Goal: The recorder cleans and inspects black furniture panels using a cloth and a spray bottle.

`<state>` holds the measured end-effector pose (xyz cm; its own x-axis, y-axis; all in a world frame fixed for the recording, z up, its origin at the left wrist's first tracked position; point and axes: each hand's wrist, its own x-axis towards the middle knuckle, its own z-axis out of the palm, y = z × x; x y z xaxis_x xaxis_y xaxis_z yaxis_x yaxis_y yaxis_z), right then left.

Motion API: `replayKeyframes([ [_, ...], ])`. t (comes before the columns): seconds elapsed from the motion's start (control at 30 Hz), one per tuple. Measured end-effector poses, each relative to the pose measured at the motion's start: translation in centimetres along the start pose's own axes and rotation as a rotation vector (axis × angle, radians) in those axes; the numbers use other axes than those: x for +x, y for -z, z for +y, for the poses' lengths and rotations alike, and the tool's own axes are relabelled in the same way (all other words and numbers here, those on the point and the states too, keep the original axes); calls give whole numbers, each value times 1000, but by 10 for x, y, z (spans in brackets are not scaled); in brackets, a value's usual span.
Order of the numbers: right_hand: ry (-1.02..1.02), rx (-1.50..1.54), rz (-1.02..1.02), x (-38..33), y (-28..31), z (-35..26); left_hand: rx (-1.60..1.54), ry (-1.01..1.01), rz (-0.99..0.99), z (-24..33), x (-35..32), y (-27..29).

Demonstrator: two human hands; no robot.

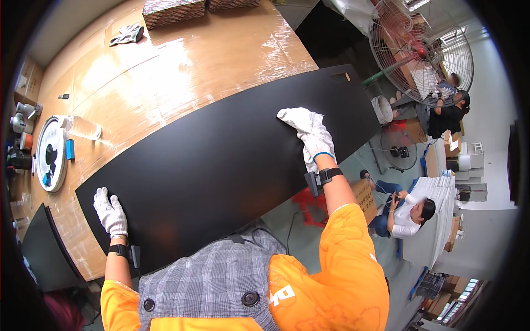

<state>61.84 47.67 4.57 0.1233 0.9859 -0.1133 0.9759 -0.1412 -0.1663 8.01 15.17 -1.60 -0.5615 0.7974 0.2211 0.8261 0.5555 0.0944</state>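
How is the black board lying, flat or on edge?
Flat: the board has its broad face turned up over the table, with the left hand and right hand on it.

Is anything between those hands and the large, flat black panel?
Yes: a crumpled white cloth appears to lie between the gloved right hand and the panel. At the left hand, spread on the panel's left end, only its white knitted glove intervenes.

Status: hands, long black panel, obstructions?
Left white-gloved hand flat on panel. Right white-gloved hand on panel, likely with white cloth. Round white tray off panel.
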Motion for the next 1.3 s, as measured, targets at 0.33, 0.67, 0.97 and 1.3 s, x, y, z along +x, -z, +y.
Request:
replayKeyframes([
  [0.33,-10,46,-65,8,-8,10,2,11,-11,-2,-1,-1],
  [0.67,-84,262,-78,-1,9,-13,25,12,-6,0,-2,-2],
  [0.97,115,203,60,-27,17,-32,-51,9,82,6,-2,14],
  [1.3,373,-249,8,-10,11,-28,-511,378,94,0,40,19],
])
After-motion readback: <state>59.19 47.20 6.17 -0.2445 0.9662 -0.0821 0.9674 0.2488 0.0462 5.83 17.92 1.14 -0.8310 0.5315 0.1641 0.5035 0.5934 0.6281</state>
